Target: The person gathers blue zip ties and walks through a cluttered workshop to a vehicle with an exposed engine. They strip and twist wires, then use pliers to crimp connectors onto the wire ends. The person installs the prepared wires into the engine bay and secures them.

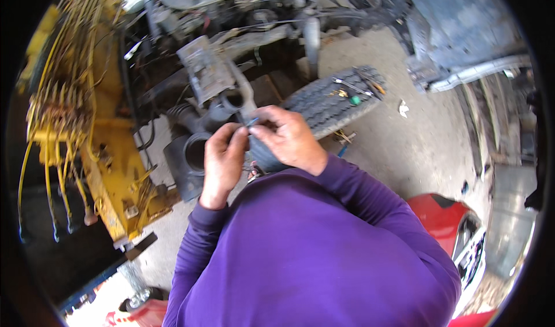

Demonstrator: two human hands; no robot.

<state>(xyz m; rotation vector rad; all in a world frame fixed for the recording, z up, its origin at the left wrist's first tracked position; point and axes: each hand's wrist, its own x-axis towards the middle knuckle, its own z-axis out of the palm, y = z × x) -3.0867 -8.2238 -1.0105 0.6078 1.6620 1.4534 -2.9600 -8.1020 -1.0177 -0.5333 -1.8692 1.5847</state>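
My left hand [225, 158] and my right hand [290, 140] meet fingertip to fingertip in front of my purple shirt. Between the right thumb and forefinger sits a small bluish piece [252, 122], too small to name. The left thumb and forefinger are pinched together right beside it; what lies between them is hidden. Just beyond the hands is a black ribbed duct [215, 118] with round openings. A tyre [326, 104] lies beyond my right hand, with wrenches [354, 86] and a small green piece [355, 100] on its tread.
On the left stands a yellow machine frame [113, 182] with many yellow lines. Vehicle parts and hoses [260, 18] crowd the far side. At far right is a large grey panel [462, 26]; a red vehicle part [439, 220] is near my right elbow. Concrete floor [399, 136] lies right of the tyre.
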